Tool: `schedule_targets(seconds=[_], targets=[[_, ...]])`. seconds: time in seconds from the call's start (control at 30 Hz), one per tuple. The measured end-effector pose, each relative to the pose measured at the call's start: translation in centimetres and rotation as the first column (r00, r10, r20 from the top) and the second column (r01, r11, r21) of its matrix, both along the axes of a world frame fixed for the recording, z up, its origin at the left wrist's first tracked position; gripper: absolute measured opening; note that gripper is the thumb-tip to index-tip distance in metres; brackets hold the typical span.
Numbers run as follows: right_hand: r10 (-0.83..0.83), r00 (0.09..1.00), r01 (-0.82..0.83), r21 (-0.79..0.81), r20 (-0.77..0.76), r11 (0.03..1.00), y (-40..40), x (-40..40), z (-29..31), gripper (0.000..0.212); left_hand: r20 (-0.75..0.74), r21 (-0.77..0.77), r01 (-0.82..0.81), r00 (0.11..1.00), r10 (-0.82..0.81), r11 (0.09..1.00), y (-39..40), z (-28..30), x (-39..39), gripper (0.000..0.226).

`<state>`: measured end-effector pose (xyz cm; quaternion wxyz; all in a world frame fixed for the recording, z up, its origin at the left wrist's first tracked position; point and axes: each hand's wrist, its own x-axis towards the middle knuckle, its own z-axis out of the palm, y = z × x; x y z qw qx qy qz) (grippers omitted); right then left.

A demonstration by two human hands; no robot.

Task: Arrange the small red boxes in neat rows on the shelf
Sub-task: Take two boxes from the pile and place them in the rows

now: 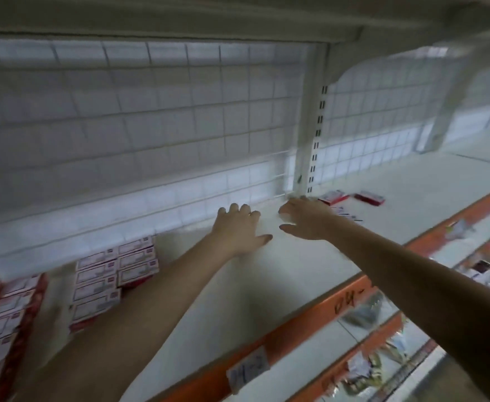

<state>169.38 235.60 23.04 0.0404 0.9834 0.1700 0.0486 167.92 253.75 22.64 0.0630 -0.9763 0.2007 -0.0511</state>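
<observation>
**Both hands empty, reaching for the strays at the back**

Neither hand is gripping anything here. The left hand (pixel 239 227) lies flat with fingers spread on the white metal shelf (pixel 267 285), and the right hand (pixel 304 217) is spread too, fingertips near the far wire-grid back panel (pixel 151 126), holding nothing.

The task's stuff: two loose small red-and-white cardboard boxes (pixel 352 197) lie askew just right of the right hand, by the white slotted upright post (pixel 314 146). There might be another under the right wrist, but it's too blurry to call. The tidy stacked rows of red-and-white boxes (pixel 116 271) sit at the near left, well apart from the strays.

If I were doing this, I'd sweep the right hand a bit further right, gather both strays together, then slide them left and butt them square against the existing rows.

Hard to see: the left arm covers part of the stacks, the leftmost rows are cut off, and the orange shelf-edge strip (pixel 296 335) labels are unreadable.
</observation>
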Motion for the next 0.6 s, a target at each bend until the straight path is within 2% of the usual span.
schedule_targets(seconds=[0.13, 0.27, 0.43, 0.6], targets=[[-0.124, 0.992, 0.125, 0.057, -0.026, 0.990, -7.5, -0.4, -0.6, 0.039, -0.026, -0.042, 0.070, 0.997, -0.071, 0.997, -7.9, -0.3, 1.5, 0.062], [-0.181, 0.982, 0.184, 0.048, -0.059, 0.982, -14.7, 0.3, -1.4, 0.047, -0.047, -0.053, 0.125, 0.991, -0.128, 0.991, -14.0, -1.0, 2.4, 0.064], [-0.264, 0.962, 0.269, 0.076, -0.069, 0.960, -21.7, 2.7, -2.3, 0.048, -0.121, -0.090, 0.079, 0.989, -0.090, 0.993, -18.6, -2.2, 4.3, 0.062], [-0.279, 0.959, 0.283, 0.126, -0.052, 0.951, -25.8, 5.9, -2.8, 0.047, -0.121, -0.150, 0.021, 0.992, -0.039, 0.989, -20.8, -3.2, 5.5, 0.054]])
